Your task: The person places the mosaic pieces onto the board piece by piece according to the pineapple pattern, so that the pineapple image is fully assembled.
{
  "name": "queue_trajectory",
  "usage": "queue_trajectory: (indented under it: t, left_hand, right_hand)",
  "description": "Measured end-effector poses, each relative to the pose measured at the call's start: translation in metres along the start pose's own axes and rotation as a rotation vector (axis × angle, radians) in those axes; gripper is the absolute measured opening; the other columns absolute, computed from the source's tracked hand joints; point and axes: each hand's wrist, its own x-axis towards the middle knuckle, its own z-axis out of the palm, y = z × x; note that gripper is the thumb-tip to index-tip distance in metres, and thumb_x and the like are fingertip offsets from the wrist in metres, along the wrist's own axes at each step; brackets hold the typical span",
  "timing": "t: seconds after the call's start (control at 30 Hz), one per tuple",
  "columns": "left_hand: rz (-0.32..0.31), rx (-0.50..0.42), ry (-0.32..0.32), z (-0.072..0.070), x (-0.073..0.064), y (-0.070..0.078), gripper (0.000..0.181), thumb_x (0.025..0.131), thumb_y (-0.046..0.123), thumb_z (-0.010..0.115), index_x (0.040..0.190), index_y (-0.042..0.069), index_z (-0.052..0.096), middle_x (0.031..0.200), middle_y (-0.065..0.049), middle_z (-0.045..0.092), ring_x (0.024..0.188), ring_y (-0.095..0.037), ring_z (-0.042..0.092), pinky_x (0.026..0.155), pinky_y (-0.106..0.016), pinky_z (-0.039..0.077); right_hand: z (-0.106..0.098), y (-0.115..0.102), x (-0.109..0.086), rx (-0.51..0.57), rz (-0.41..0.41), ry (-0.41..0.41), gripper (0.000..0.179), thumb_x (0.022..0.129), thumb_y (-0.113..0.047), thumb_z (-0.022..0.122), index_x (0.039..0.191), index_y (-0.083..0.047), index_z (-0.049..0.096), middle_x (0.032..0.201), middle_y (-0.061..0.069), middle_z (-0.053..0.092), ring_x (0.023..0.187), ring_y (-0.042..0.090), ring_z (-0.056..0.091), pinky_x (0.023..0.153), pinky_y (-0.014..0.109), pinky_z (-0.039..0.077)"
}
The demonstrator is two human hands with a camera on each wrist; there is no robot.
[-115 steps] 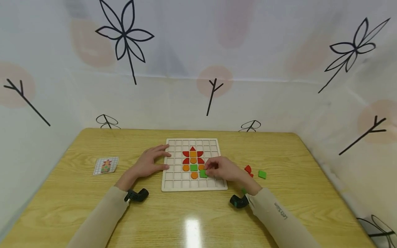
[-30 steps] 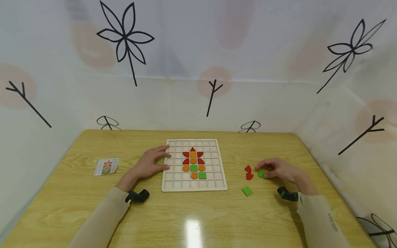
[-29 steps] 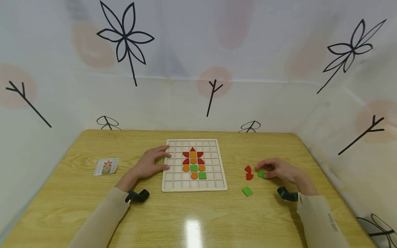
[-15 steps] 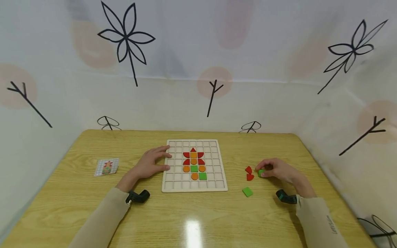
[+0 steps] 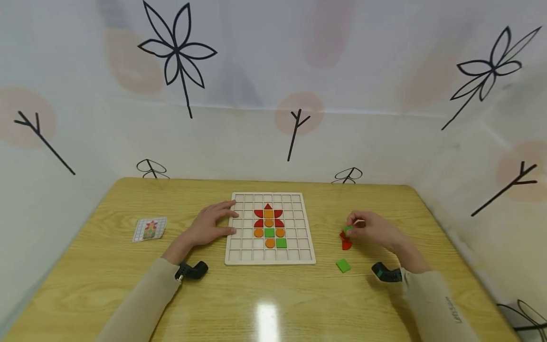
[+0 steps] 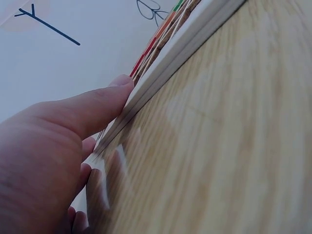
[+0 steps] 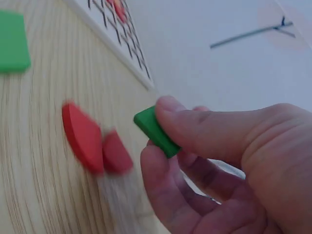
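My right hand (image 5: 373,230) pinches a green square tile (image 7: 155,130) between thumb and fingers, raised off the table beside two red quarter-circle tiles (image 5: 346,245). In the head view the hand partly covers the farther red tile. My left hand (image 5: 209,223) rests against the left edge of the white grid board (image 5: 239,256), its thumb and fingertips on the rim and the fingers fairly straight. On the board stands a figure of red, orange and green tiles, with a green square (image 5: 281,243) at its lower right beside an orange circle (image 5: 270,243).
Another green square tile (image 5: 343,265) lies on the wooden table (image 5: 192,304), nearer than the red pieces. A card (image 5: 149,229) with a printed grid pattern lies at the left. A patterned cloth (image 5: 239,142) hangs behind the table.
Earlier, my right hand let go of a green square on the board and moved right to another. It now holds that tile and has lifted it leftward, over the red pieces. My left hand stays put.
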Motion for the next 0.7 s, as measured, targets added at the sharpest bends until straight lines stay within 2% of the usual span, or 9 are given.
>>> queue_trajectory:
  t: [0.13,0.23,0.47,0.7]
  left_hand:
    - [0.004,-0.009,0.003,0.001,0.0,-0.001,0.044,0.091,0.038,0.073,0.128,0.017,0.067,0.157,-0.008,0.038,0.144,-0.035,0.031,0.113,-0.063,0.016]
    - [0.012,-0.002,0.012,0.001,0.0,-0.002,0.043,0.091,0.038,0.073,0.128,0.017,0.067,0.157,-0.008,0.038,0.143,-0.037,0.032,0.113,-0.063,0.017]
    - [0.001,-0.01,0.008,0.0,0.001,-0.002,0.043,0.09,0.039,0.074,0.127,0.017,0.067,0.157,-0.008,0.038,0.144,-0.036,0.031,0.114,-0.062,0.016]
    - [0.0,-0.01,0.002,0.0,0.001,0.0,0.042,0.09,0.036,0.074,0.127,0.017,0.067,0.157,-0.008,0.038,0.145,-0.035,0.031,0.113,-0.062,0.017]
  right_hand:
    - [0.019,-0.017,0.011,-0.025,0.002,0.043,0.021,0.092,-0.015,0.073,0.095,0.0,0.058,0.086,0.01,0.059,0.073,0.021,0.055,0.06,0.03,0.048]
    - [0.034,-0.027,0.022,-0.067,-0.018,0.061,0.021,0.089,-0.017,0.077,0.091,-0.003,0.062,0.084,0.008,0.06,0.071,0.019,0.052,0.059,0.028,0.045]
    - [0.073,-0.047,0.047,-0.078,-0.099,0.065,0.013,0.088,-0.014,0.077,0.092,-0.008,0.066,0.089,0.004,0.065,0.081,0.022,0.059,0.07,0.03,0.049]
    - [0.107,-0.063,0.066,-0.065,-0.165,0.007,0.009,0.09,-0.007,0.073,0.097,-0.008,0.069,0.096,0.002,0.066,0.086,0.019,0.063,0.076,0.031,0.052]
